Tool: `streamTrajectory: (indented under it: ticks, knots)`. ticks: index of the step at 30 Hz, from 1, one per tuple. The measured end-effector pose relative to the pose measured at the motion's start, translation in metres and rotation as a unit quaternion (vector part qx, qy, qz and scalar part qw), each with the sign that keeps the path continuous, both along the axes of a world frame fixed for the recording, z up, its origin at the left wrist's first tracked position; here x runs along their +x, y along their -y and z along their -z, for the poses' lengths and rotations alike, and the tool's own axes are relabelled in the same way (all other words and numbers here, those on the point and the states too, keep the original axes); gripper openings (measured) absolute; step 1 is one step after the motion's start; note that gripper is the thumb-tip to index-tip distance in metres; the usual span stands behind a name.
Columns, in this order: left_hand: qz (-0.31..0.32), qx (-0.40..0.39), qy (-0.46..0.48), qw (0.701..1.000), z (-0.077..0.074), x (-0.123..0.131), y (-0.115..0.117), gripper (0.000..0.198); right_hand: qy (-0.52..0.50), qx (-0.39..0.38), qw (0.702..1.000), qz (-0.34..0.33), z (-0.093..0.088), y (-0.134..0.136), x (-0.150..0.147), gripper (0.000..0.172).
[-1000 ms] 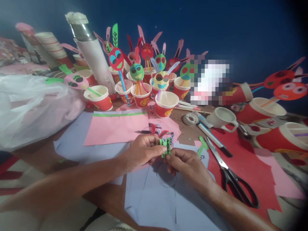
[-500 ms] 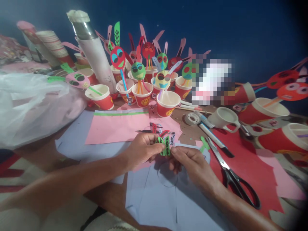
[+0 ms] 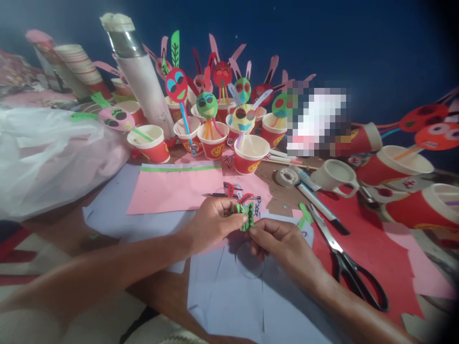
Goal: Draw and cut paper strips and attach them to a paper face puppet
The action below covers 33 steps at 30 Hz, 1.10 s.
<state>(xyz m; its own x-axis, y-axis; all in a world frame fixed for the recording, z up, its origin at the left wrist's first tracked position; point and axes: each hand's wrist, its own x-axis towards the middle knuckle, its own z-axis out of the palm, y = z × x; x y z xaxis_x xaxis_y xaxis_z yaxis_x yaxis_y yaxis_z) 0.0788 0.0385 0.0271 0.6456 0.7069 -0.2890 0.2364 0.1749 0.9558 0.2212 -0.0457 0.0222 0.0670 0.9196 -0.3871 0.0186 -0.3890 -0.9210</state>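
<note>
Between my hands is a small green paper piece (image 3: 245, 216) with black zigzag marks. My left hand (image 3: 215, 222) pinches its left side between thumb and fingers. At its lower right edge, my right hand (image 3: 274, 237) pinches it with thumb and forefinger. Small red and white paper cutouts (image 3: 246, 197) show just behind the green piece. Beyond them a black pen (image 3: 215, 195) lies on pink paper (image 3: 175, 188). Under my hands is a pale blue-grey sheet (image 3: 225, 291) with a drawn circle (image 3: 250, 260).
Black-handled scissors (image 3: 335, 248) lie on red paper (image 3: 387, 258) at right, near a tape roll (image 3: 288, 177) and white mug (image 3: 333, 176). Several paper cups (image 3: 251, 160) with paper face puppets (image 3: 207, 106) line the back. A thermos (image 3: 141, 86) and plastic bag (image 3: 53, 162) are left.
My right hand has shifted slightly left and now grips the lower right edge of the green paper piece. My left hand stays almost where it was.
</note>
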Motion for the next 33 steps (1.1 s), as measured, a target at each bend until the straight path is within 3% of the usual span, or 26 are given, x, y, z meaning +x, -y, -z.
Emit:
streamTrajectory:
  ticks: [8, 27, 33]
  knots:
    - [-0.009, 0.009, -0.005, 1.0, 0.0, -0.001, 0.002, 0.014, 0.0, -0.003, 1.0, -0.004, 0.001, 0.001, 0.0, 0.028]
    - [-0.016, -0.052, 0.0, 0.999, -0.004, 0.001, 0.003, 0.014, 0.035, 0.029, 0.999, -0.001, 0.01, 0.001, -0.001, 0.028]
    - [0.009, -0.078, 0.031, 0.996, -0.002, -0.001, 0.002, 0.027, 0.028, 0.036, 0.999, 0.005, 0.01, -0.001, 0.001, 0.027]
